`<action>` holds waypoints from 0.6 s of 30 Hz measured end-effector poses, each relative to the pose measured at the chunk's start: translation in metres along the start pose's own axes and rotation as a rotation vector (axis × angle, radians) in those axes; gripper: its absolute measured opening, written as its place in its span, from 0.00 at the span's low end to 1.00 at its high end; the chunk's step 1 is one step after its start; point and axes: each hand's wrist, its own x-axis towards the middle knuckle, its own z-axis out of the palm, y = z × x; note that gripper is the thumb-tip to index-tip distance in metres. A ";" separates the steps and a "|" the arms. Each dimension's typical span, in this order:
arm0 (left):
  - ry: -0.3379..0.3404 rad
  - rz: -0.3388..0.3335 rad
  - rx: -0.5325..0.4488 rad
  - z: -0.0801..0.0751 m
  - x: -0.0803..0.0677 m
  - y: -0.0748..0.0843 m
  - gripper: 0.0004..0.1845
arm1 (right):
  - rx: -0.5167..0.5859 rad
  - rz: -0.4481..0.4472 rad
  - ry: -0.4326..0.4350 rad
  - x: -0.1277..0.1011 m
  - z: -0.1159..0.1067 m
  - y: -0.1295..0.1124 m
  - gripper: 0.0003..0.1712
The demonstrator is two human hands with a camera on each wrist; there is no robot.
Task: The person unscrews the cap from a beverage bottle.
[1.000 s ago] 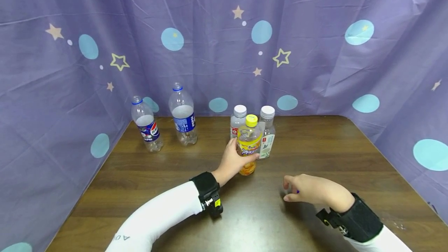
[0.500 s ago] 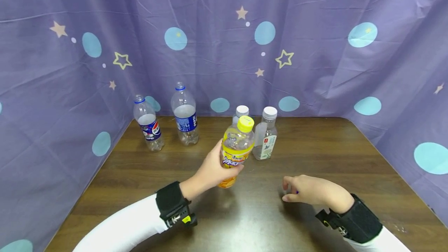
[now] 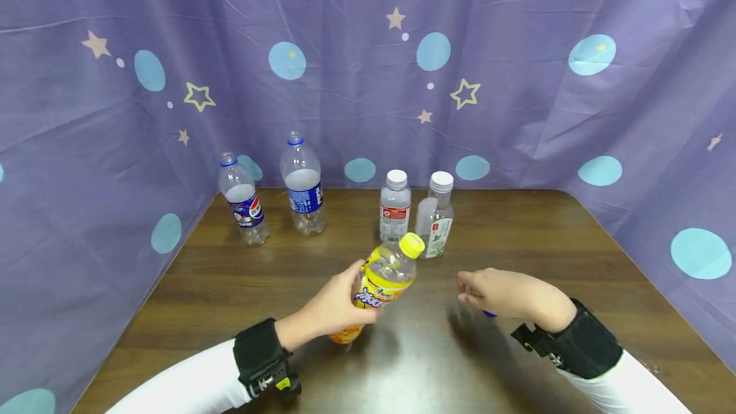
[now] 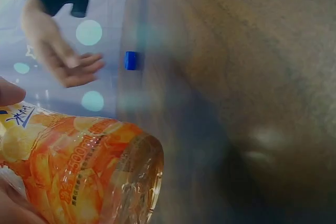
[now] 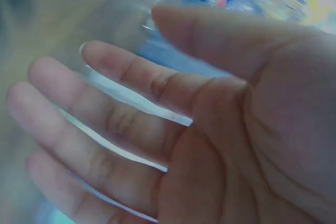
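My left hand point(image 3: 339, 304) grips a clear drink bottle point(image 3: 381, 286) with a yellow cap and a yellow-orange label. The bottle leans, its cap tipped to the right and its base down toward the left. Close up in the left wrist view, the bottle's orange lower part point(image 4: 89, 171) shows its base pointing right. My right hand point(image 3: 506, 292) hovers over the table with fingers loosely extended, holding nothing; its palm point(image 5: 210, 140) faces the right wrist camera. Beneath it lies a small blue bottle cap point(image 4: 130, 60), mostly hidden by the hand in the head view.
Two capless bottles with blue Pepsi labels, a shorter one point(image 3: 244, 203) and a taller one point(image 3: 303, 187), stand at the back left. Behind the held bottle are a white-capped bottle with a red-and-white label point(image 3: 395, 209) and another with a pale label point(image 3: 435, 222). A purple curtain point(image 3: 517, 114) surrounds the wooden table point(image 3: 546, 229).
My left hand has drawn the yellow-capped bottle away from the white-capped pair, toward the front left, and tilted it. The right hand has shifted slightly up and left.
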 end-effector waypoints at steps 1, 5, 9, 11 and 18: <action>0.000 -0.002 0.007 -0.001 0.000 0.001 0.33 | -0.042 -0.013 0.068 0.002 -0.008 -0.006 0.04; -0.002 -0.003 0.038 -0.004 0.002 0.004 0.31 | -0.163 -0.017 0.506 0.008 -0.037 -0.035 0.03; -0.014 -0.001 0.048 -0.004 0.004 0.008 0.31 | -0.186 -0.073 0.931 0.017 -0.048 -0.062 0.04; -0.017 0.003 0.057 -0.003 0.006 0.010 0.30 | -0.209 -0.080 1.007 0.022 -0.046 -0.070 0.07; -0.020 -0.005 0.076 0.000 0.009 0.011 0.29 | -0.190 0.029 0.887 0.037 -0.026 -0.077 0.17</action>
